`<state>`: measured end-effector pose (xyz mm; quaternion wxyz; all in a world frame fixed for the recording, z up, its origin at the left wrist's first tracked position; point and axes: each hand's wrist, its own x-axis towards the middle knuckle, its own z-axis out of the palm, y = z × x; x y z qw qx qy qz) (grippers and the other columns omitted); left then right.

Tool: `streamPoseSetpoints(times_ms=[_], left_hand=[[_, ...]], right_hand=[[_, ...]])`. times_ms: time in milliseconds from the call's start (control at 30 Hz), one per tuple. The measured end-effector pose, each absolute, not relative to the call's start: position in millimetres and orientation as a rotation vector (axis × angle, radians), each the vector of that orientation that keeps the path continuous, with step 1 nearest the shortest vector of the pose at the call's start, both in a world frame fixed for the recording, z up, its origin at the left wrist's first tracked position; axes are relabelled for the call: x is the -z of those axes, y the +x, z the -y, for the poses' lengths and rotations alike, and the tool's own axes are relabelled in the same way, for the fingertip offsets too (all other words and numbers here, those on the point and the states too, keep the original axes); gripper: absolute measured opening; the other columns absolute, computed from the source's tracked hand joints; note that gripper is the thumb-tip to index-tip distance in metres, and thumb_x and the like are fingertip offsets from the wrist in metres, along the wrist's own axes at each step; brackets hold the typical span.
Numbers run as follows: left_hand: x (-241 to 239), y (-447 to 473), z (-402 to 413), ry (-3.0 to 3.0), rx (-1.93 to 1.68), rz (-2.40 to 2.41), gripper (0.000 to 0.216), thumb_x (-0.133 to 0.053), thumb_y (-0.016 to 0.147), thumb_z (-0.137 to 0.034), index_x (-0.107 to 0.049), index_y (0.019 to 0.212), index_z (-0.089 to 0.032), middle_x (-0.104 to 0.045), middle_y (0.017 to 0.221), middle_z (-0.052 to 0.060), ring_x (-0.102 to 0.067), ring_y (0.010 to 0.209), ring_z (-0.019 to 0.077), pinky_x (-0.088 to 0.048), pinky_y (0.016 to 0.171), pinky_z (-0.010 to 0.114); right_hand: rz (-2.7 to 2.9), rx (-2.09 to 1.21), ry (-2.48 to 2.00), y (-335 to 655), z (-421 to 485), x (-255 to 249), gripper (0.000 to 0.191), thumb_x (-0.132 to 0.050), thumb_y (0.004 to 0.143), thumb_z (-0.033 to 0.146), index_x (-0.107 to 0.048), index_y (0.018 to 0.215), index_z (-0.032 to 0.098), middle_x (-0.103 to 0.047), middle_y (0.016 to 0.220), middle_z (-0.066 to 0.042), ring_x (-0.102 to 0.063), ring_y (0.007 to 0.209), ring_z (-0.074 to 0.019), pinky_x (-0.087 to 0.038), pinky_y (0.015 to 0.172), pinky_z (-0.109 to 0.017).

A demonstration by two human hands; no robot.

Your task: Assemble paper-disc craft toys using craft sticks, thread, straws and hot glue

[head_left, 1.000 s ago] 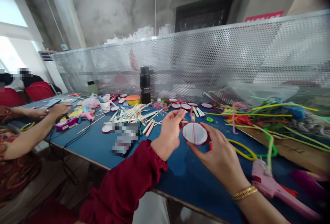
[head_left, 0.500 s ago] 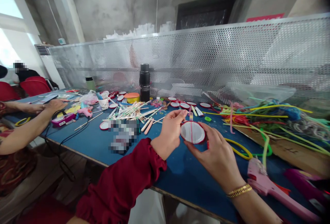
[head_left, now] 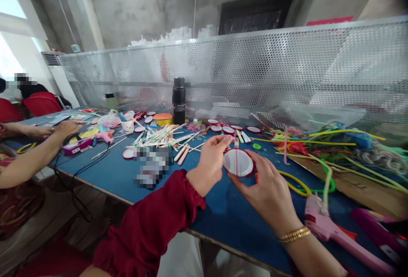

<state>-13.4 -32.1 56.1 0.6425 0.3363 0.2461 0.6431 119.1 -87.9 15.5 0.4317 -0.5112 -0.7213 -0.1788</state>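
Note:
Just above the blue table, a round white disc [head_left: 245, 163] with a red rim is held up between my hands. A thin red line runs down its face, and a short stick-like piece [head_left: 236, 142] stands out at its top. My right hand [head_left: 266, 183] grips the disc's right side, thumb below and fingers along the edge. My left hand [head_left: 212, 160] is closed at the disc's upper left edge, thumb tip beside the short piece. Exactly what its fingertips pinch is partly hidden.
A pink glue gun [head_left: 331, 230] lies at right, near coloured pipe cleaners [head_left: 338, 141] on cardboard. Beyond my hands are loose sticks [head_left: 159, 136], a black bottle [head_left: 179, 100] and more red-rimmed discs [head_left: 228, 130]. A co-worker's hand [head_left: 66, 129] is at left.
The view has shifted very slightly. Both my hands keep the same hold on the disc. The co-worker's hand at left has moved slightly.

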Motion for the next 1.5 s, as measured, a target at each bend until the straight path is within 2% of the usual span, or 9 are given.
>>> streamPoseSetpoints(times_ms=[600,1500], left_hand=[[-59.1,-13.3,35.2,0.76,-1.468,-0.576,0.031,-0.09,0.066,-0.034,-0.067,0.078,-0.016,-0.065,0.076,0.002,-0.058,0.071,0.0127,-0.045,0.075,0.03],[-55.4,-12.1,33.2,0.779,-1.473,-0.575,0.035,-0.091,0.064,-0.034,-0.068,0.081,-0.016,-0.063,0.074,0.001,-0.055,0.068,0.0119,-0.044,0.071,0.029]], right_hand=[[1.803,0.454,-1.268,118.7,88.6,-16.0,0.06,-0.066,0.088,0.053,-0.055,0.134,0.017,-0.07,0.12,-0.018,-0.07,0.107,-0.0339,-0.059,0.089,-0.046],[1.818,0.52,-1.223,119.5,87.7,-14.7,0.057,-0.065,0.09,0.053,-0.055,0.133,0.016,-0.07,0.119,-0.017,-0.07,0.108,-0.0336,-0.059,0.09,-0.046]])
